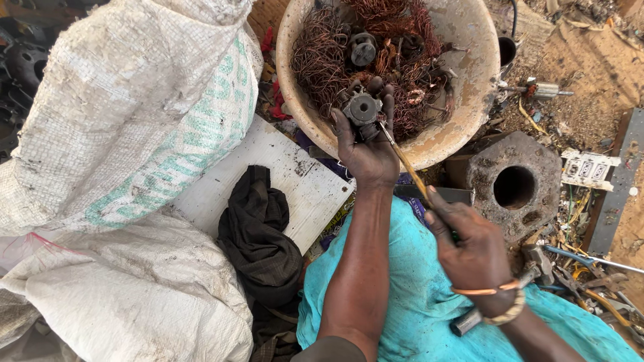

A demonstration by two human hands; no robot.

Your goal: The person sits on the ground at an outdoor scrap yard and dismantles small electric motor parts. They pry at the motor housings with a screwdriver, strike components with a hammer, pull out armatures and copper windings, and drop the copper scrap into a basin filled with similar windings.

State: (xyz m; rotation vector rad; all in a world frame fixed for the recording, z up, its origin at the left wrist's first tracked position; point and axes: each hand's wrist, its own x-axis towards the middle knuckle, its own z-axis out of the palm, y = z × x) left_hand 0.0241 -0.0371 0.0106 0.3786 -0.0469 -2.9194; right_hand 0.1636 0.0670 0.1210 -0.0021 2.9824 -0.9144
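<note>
White woven sacks [127, 114] crowd my left. My left hand [367, 151] clenches a small motor core [362, 108] over the near rim of the basin [463, 87] of copper wire. My right hand [469, 248] grips a screwdriver [404, 161], its shaft slanting up-left to the core; open ground lies right.

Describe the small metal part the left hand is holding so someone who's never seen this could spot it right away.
Find the big round beige basin at the top, full of tangled copper wire. At its near rim the left hand grips a small grey motor part with a round central hole. Unlike the similar piece lying deeper in the wire, it is held in fingers, with the right hand's thin tool touching it.
</note>
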